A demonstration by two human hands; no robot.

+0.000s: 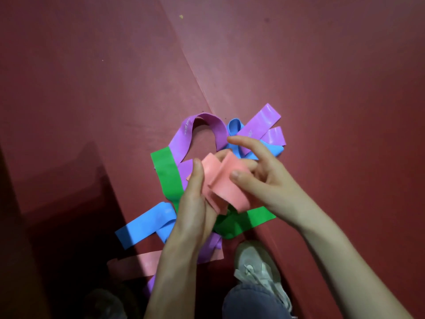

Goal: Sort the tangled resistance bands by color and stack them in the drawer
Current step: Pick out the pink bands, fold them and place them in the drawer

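Note:
A folded pink band (pixel 219 184) is held above a tangle of bands on the dark red floor. My left hand (pixel 195 203) grips its lower left part, thumb on top. My right hand (pixel 259 173) pinches its right side, index finger stretched out. Under them lie purple bands (pixel 200 132), a green band (pixel 166 174), a second green piece (pixel 243 223), blue bands (pixel 147 223) and another blue one (pixel 234 128). A second pink band (pixel 133 264) lies flat at the lower left, in shadow. No drawer is in view.
The red floor mat (pixel 322 77) has a seam running diagonally from the top middle down to the pile. A grey sneaker (pixel 257 265) and a jeans leg stand just right of the pile's near end. A dark shadow covers the lower left.

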